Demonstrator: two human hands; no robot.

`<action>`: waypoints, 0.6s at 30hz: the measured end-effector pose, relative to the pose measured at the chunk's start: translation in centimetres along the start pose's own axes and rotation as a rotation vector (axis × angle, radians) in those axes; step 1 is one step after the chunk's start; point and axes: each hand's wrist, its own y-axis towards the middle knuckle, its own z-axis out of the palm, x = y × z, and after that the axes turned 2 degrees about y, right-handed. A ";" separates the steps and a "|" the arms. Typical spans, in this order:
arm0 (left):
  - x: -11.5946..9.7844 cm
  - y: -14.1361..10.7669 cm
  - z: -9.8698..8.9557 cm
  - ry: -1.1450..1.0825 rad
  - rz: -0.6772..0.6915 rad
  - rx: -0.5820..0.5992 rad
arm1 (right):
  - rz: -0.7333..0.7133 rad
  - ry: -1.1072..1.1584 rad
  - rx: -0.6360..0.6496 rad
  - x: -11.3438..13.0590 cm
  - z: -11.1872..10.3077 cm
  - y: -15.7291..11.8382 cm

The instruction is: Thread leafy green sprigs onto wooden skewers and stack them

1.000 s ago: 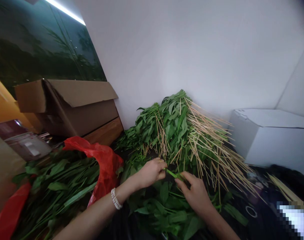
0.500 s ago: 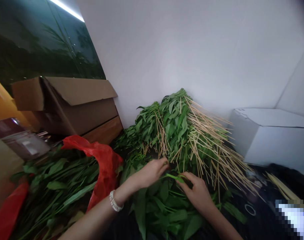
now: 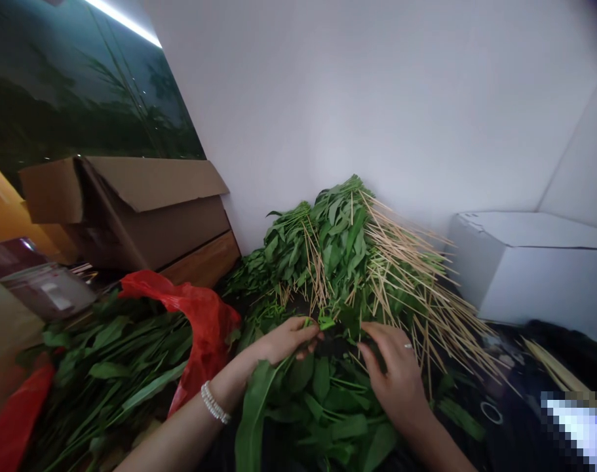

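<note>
My left hand, a beaded bracelet on its wrist, is closed around a green leafy stem whose long leaf hangs down below it. My right hand wears a ring and faces it, its thumb and fingers bent near a dark green leaf; whether it grips this leaf is unclear. Loose green leaves lie beneath both hands. Behind them rises a heap of leafy bunches with thin wooden sticks poking out to the right.
To the left, a red plastic bag lies beside more leafy stems. A cardboard box stands behind it. At the right are a white box and a ring-shaped item. A pale wall closes off the back.
My left hand has lowered slightly and now has a stem with a long hanging leaf. The hands are a little farther apart, and my right hand has turned, with its fingers bent downward.
</note>
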 end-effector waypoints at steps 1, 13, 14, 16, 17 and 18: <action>0.0 -0.1 0.3 0.012 -0.005 0.026 | -0.066 -0.024 0.023 0.3 0.1 -0.1; -0.7 -1.8 3.1 0.747 0.175 0.035 | -0.298 -0.197 0.245 0.7 1.0 -1.0; -0.5 -1.8 3.3 0.873 0.220 -0.029 | -0.304 -0.193 0.252 0.9 1.1 -1.1; 0.1 -1.7 3.9 0.980 0.263 -0.154 | -0.298 -0.171 0.252 1.2 1.1 -1.0; 0.4 -1.5 4.3 0.949 0.264 -0.203 | -0.287 -0.154 0.248 1.4 1.1 -0.8; 0.7 -1.3 4.7 0.865 0.260 -0.247 | -0.273 -0.134 0.245 1.6 1.1 -0.7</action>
